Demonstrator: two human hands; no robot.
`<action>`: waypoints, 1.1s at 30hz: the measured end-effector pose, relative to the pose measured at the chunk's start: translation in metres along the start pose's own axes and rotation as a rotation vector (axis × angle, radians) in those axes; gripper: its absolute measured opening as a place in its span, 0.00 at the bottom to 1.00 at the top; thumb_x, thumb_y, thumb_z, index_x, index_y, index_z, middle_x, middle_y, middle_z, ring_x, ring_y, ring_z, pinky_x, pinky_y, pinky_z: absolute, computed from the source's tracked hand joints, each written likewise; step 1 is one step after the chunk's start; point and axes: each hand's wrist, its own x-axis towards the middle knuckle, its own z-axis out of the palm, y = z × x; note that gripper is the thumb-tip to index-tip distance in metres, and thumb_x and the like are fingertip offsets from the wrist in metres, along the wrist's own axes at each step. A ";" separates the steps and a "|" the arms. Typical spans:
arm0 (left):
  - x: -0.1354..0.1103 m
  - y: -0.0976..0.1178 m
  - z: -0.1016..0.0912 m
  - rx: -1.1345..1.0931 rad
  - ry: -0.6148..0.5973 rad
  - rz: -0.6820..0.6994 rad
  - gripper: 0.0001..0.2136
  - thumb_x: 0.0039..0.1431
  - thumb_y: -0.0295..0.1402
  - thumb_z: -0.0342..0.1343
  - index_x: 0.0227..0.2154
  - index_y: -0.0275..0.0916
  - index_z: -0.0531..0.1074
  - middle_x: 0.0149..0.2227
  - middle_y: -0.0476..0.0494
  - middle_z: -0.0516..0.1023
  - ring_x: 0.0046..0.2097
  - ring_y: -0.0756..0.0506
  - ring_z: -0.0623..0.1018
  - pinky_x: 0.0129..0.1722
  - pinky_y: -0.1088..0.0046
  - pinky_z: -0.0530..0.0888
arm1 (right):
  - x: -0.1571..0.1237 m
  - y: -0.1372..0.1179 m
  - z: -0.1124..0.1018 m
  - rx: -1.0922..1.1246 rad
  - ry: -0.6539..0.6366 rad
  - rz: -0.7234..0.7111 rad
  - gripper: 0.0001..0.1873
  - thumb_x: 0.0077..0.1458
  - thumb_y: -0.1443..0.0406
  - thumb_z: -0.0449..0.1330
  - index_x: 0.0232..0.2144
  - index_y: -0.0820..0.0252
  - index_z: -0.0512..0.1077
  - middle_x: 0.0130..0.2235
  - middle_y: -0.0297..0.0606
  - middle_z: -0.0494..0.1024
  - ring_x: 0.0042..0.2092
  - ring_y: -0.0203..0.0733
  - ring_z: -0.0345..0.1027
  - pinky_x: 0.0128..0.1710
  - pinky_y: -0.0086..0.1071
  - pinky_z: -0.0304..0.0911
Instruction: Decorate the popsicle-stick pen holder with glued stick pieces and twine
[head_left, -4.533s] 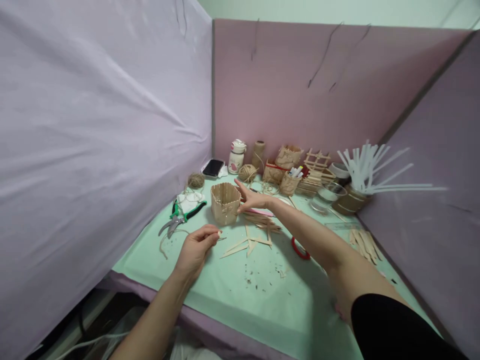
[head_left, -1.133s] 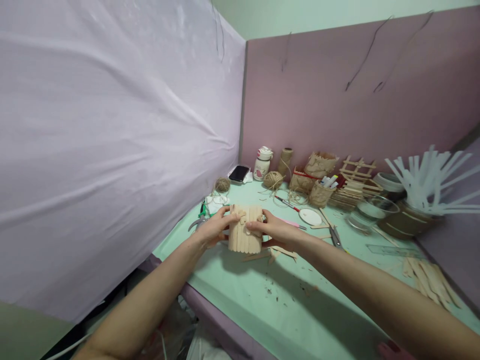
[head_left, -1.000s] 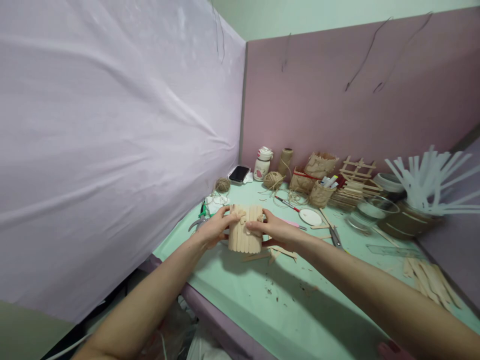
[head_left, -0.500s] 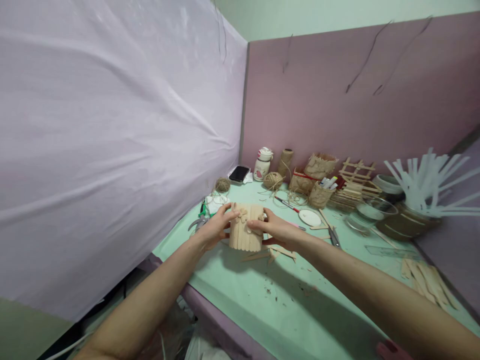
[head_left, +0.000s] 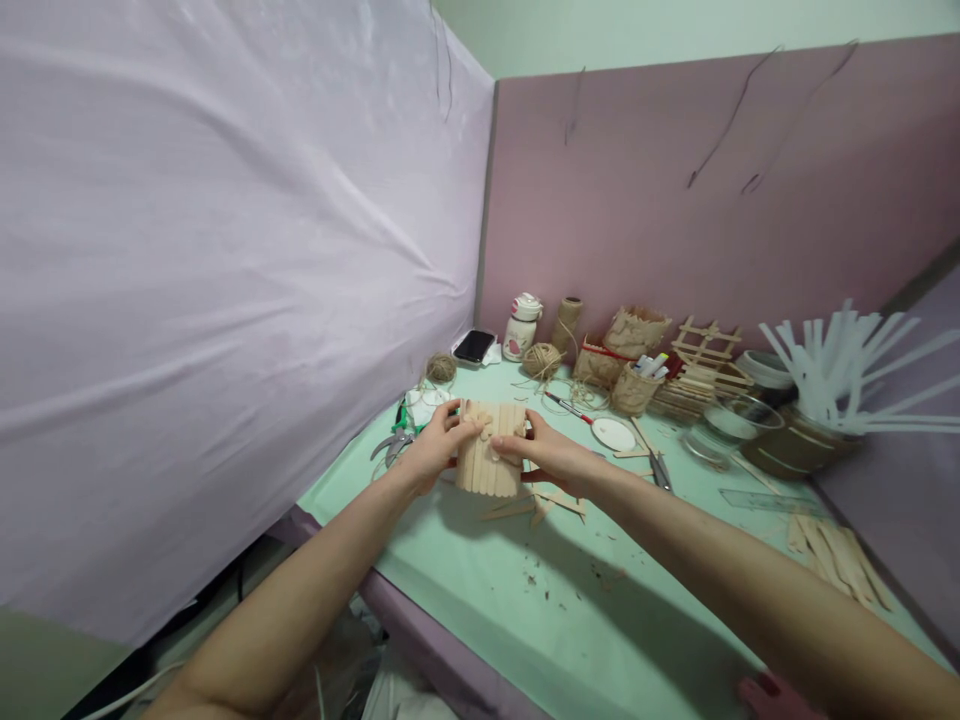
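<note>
Head view: upright pale craft-stick cup (head_left: 491, 462), small bow in front.

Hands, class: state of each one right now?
Left hand: closed on the craft-stick cup, left side.
Right hand: closed on the craft-stick cup, right side.

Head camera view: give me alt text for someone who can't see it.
A left hand and a right hand grip a stick cup from either side at a green table. Behind it are pliers, a twine ball, a phone and a jar of white strips, with purple walls around.
</note>
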 end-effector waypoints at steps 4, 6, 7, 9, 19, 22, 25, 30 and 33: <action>0.002 0.001 0.003 0.000 0.003 -0.002 0.30 0.49 0.44 0.61 0.54 0.45 0.58 0.59 0.36 0.65 0.56 0.37 0.70 0.45 0.62 0.72 | 0.000 -0.001 -0.002 0.002 0.016 -0.008 0.41 0.43 0.51 0.69 0.54 0.47 0.54 0.57 0.42 0.68 0.54 0.49 0.67 0.49 0.48 0.67; 0.004 0.001 0.005 0.002 0.005 0.004 0.30 0.50 0.43 0.61 0.54 0.45 0.58 0.60 0.35 0.65 0.55 0.37 0.71 0.45 0.61 0.72 | 0.000 -0.001 -0.004 0.007 0.023 -0.016 0.41 0.43 0.51 0.69 0.54 0.47 0.54 0.56 0.42 0.69 0.54 0.48 0.68 0.48 0.47 0.67; 0.004 0.001 0.006 0.005 0.007 0.010 0.30 0.50 0.43 0.61 0.55 0.45 0.57 0.60 0.35 0.65 0.55 0.37 0.71 0.45 0.61 0.72 | 0.000 -0.001 -0.004 0.010 0.024 -0.023 0.41 0.43 0.52 0.70 0.54 0.47 0.54 0.56 0.42 0.69 0.54 0.48 0.68 0.48 0.47 0.67; 0.006 0.002 0.008 0.013 0.012 0.025 0.30 0.51 0.43 0.60 0.55 0.45 0.57 0.60 0.35 0.64 0.55 0.37 0.71 0.46 0.59 0.72 | 0.001 -0.001 -0.006 0.019 0.024 -0.039 0.41 0.43 0.52 0.70 0.54 0.47 0.54 0.55 0.42 0.70 0.53 0.48 0.69 0.48 0.46 0.68; 0.035 -0.011 -0.031 0.075 -0.252 0.152 0.58 0.39 0.43 0.70 0.66 0.52 0.33 0.69 0.28 0.40 0.68 0.32 0.52 0.61 0.49 0.58 | 0.016 0.003 -0.026 0.088 0.032 -0.215 0.40 0.44 0.55 0.70 0.56 0.45 0.55 0.57 0.42 0.68 0.54 0.48 0.68 0.49 0.45 0.68; 0.045 -0.013 -0.028 0.078 -0.365 0.184 0.62 0.37 0.37 0.72 0.66 0.52 0.28 0.68 0.28 0.45 0.68 0.34 0.51 0.61 0.48 0.56 | 0.021 0.004 -0.036 0.082 -0.017 -0.301 0.43 0.44 0.57 0.70 0.59 0.46 0.53 0.60 0.43 0.65 0.55 0.49 0.67 0.50 0.46 0.68; 0.052 -0.010 -0.014 0.051 -0.503 0.231 0.63 0.38 0.34 0.71 0.65 0.52 0.24 0.67 0.29 0.50 0.66 0.34 0.57 0.60 0.49 0.61 | 0.027 0.006 -0.043 0.031 -0.043 -0.429 0.49 0.43 0.57 0.71 0.62 0.49 0.50 0.64 0.46 0.60 0.59 0.52 0.62 0.55 0.47 0.64; 0.066 -0.015 -0.001 0.085 -0.440 0.332 0.62 0.41 0.33 0.70 0.65 0.51 0.23 0.67 0.31 0.52 0.65 0.34 0.60 0.59 0.53 0.64 | 0.037 0.015 -0.055 -0.125 0.002 -0.490 0.63 0.38 0.55 0.73 0.67 0.49 0.38 0.66 0.50 0.53 0.64 0.54 0.54 0.60 0.51 0.54; 0.081 -0.024 -0.004 0.138 -0.393 0.370 0.62 0.41 0.33 0.69 0.65 0.50 0.23 0.65 0.30 0.56 0.63 0.33 0.62 0.58 0.51 0.65 | 0.035 0.017 -0.065 -0.268 0.081 -0.440 0.70 0.33 0.55 0.74 0.67 0.52 0.33 0.67 0.55 0.48 0.66 0.57 0.49 0.62 0.53 0.50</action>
